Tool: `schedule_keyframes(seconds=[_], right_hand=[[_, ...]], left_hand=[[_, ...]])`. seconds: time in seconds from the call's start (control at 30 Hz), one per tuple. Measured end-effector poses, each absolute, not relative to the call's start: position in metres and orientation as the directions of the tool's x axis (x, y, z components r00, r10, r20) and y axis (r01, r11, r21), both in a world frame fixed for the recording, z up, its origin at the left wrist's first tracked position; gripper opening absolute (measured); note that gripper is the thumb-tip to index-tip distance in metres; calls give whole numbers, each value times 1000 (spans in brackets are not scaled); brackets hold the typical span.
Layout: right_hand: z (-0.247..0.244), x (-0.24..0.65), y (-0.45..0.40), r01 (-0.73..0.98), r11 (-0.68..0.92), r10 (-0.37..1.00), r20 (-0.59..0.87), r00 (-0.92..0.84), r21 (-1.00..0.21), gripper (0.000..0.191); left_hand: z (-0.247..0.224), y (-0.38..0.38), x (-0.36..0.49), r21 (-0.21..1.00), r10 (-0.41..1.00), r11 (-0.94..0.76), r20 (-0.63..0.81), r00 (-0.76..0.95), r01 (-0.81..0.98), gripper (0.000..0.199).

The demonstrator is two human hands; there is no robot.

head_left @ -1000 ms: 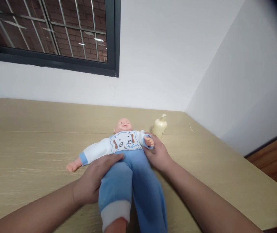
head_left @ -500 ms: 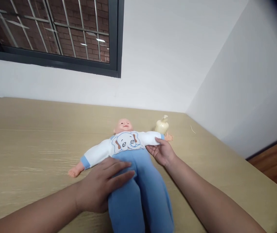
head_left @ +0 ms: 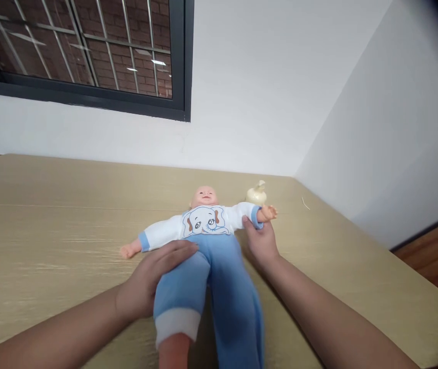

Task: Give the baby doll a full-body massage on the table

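A baby doll [head_left: 222,256] lies face up on the table, dressed in a white top with an elephant picture and blue trousers. My left hand [head_left: 155,271] curls over the hip and upper thigh on the left side, its thumb out of sight. On the right side, my right hand [head_left: 261,241] grips the doll's sleeved forearm, thumb on top and fingers hidden beneath. The left trouser leg ends in a white cuff, with a bare lower leg coming out of it. Behind the doll's raised hand stands a cream pump bottle [head_left: 256,193], partly hidden.
The wooden table [head_left: 68,225] reaches back to a white wall [head_left: 261,102]. A thin pale strand [head_left: 305,203] lies right of the bottle. A dark-framed window [head_left: 182,61] with bars is at upper left, and a wood-grain panel [head_left: 434,261] at the right edge.
The doll has shifted slightly right at the head, and its arm in my right hand is lifted. The left leg has swung outward, showing its cuff. My left hand has moved slightly up and left.
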State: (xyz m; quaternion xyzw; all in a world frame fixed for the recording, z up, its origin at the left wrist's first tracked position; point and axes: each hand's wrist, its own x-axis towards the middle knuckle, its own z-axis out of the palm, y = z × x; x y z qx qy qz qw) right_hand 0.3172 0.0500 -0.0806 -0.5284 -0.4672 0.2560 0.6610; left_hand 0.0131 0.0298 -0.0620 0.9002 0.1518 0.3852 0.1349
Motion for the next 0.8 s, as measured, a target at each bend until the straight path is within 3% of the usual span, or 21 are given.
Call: schedule_keyframes(seconds=[0.1,0.17,0.33,0.47,0.6,0.73,0.8], right_hand=[[-76,316,42,510,333,777,537,328,-793,51],[-72,314,38,649,336,805,566,179,-683,56],[-60,308,26,882,352,840,522,-148,-315,69],[-53,301,20,943,301,877,430,-216,-141,80],[-48,306,18,916,303,884,437,-167,-263,70],[-37,330,23,792,371,881,453,-135,-485,32],[-33,347,28,715,379,899,415,-136,-587,22]], left_hand=[[-57,32,16,434,399,-894,659,638,111,57],[-54,32,19,475,414,-877,662,625,77,55],[-51,33,24,588,481,-808,613,627,46,38],[-53,37,24,549,440,-835,623,646,39,35],[-50,33,18,436,335,-900,663,670,18,43],[-44,16,13,213,175,-976,653,737,43,49],[-44,7,16,120,98,-992,613,784,30,54]])
